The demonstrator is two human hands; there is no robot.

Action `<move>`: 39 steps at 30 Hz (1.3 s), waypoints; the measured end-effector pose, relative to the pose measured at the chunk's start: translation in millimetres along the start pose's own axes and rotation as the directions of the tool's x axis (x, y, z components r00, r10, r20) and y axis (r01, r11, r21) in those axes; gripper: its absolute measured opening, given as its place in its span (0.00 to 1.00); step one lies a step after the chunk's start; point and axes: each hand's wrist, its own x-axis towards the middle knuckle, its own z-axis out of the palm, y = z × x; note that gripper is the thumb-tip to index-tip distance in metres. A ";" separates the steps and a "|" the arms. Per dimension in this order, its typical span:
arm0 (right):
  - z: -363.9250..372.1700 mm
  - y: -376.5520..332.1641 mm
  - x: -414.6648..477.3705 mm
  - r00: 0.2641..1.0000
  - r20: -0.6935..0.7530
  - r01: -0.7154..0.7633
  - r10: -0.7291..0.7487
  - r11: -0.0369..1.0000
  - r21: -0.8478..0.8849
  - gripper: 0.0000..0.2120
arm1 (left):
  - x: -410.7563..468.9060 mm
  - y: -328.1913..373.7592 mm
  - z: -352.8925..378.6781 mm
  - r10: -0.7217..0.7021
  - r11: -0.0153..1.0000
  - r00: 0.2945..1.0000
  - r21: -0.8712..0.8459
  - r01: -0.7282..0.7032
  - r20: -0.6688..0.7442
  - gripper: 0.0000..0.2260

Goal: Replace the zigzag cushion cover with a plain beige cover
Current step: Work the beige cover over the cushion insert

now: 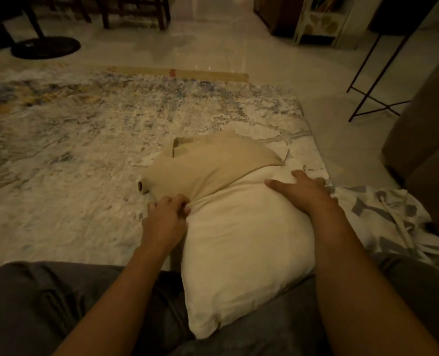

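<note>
I'm seeing the plain beige fabric cover [213,160] capping only the far end of the white cushion insert [244,240], left hand [165,217] pinching its hem at the insert's left edge, right hand [300,187] lying flat on top, so I'm guessing the pull's heading lapward.

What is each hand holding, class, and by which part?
The left hand pinches the cover by its open edge, at the left side. The right hand holds nothing; it rests flat on the cushion.
</note>
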 end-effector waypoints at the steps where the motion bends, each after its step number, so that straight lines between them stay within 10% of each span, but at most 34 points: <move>1: 2.0 5.1 5.9 0.997 0.035 -0.071 0.070 0.996 0.046 0.60 | 0.0 -2.1 -2.0 0.015 1.000 1.000 -0.011 -0.015 0.019 0.11; 7: 11.4 -10.7 13.7 0.998 -0.015 0.053 -0.054 0.998 -0.030 0.48 | -23.7 -1.5 -16.8 0.060 0.996 0.990 -0.073 -0.050 0.129 0.20; 14: -10.2 -37.9 -8.1 0.901 -0.287 0.382 -0.324 0.907 0.178 0.24 | -35.0 20.5 -15.2 -0.016 0.919 0.993 -0.390 0.062 0.120 0.04; 21: -68.7 -102.0 -77.2 0.407 -0.630 0.863 -0.661 0.504 0.030 0.14 | -40.4 61.5 -68.2 0.040 0.644 0.996 -0.765 0.031 0.074 0.25; 27: -98.3 -139.4 -135.9 0.002 -0.485 0.848 -0.874 0.259 -0.463 0.11 | -24.9 93.4 -129.9 -0.009 0.556 0.976 -0.812 -0.178 -0.220 0.15; 34: -73.8 -114.3 -149.1 0.244 -0.218 0.741 -0.945 0.326 -0.587 0.10 | -0.7 92.7 -195.0 0.019 0.915 0.857 -0.337 -0.222 -0.514 0.24; 39: -100.9 -113.1 -154.2 0.456 -0.114 0.784 -0.882 0.459 -0.418 0.09 | 29.8 97.6 -205.7 0.227 0.973 0.942 0.025 -0.228 -0.246 0.23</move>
